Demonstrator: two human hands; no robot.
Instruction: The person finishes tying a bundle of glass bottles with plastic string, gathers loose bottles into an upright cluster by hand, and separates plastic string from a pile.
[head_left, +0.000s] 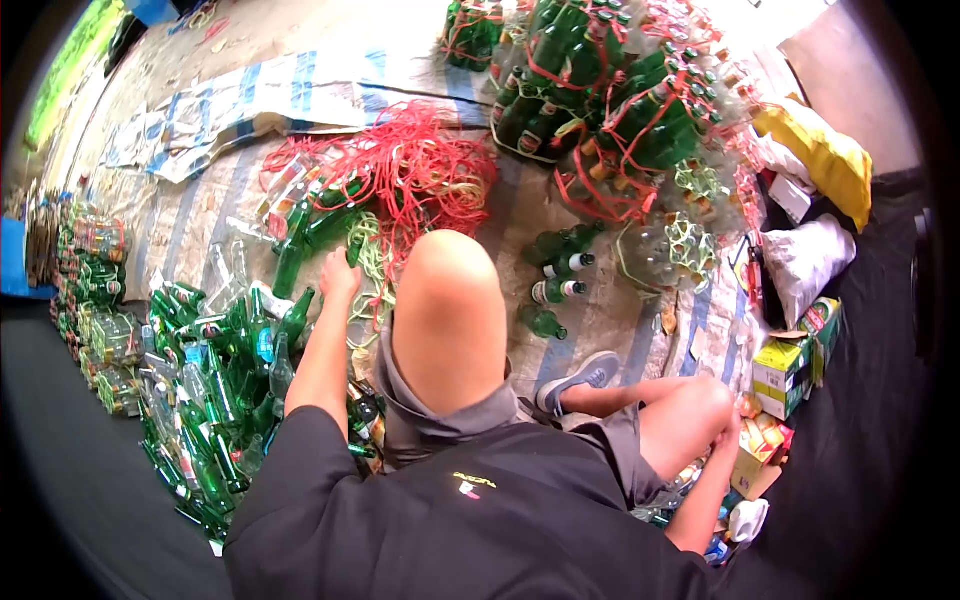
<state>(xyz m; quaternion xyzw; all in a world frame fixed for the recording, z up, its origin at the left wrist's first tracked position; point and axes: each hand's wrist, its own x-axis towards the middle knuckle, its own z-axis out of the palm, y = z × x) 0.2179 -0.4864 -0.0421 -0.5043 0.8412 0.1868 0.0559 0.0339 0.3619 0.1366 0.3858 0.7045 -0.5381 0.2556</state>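
My left hand (341, 272) reaches forward beside my raised knee, at the near end of some green bottles (292, 250) and next to pale green string (372, 262); its fingers are too small to make out. Just beyond lies a tangled heap of red string (425, 175). My right hand (728, 436) rests against my other knee, its fingers mostly hidden. A large pile of loose green and clear bottles (215, 400) lies to the left of my left arm. Several green bottles (560, 291) lie on the sheet between my knees.
Bottles bundled with red string (610, 90) stand at the back right. More bundles (103, 300) are stacked at far left. A yellow sack (820, 155), a white sack (810, 262) and cartons (783, 375) line the right side. A striped sheet (225, 190) covers the ground.
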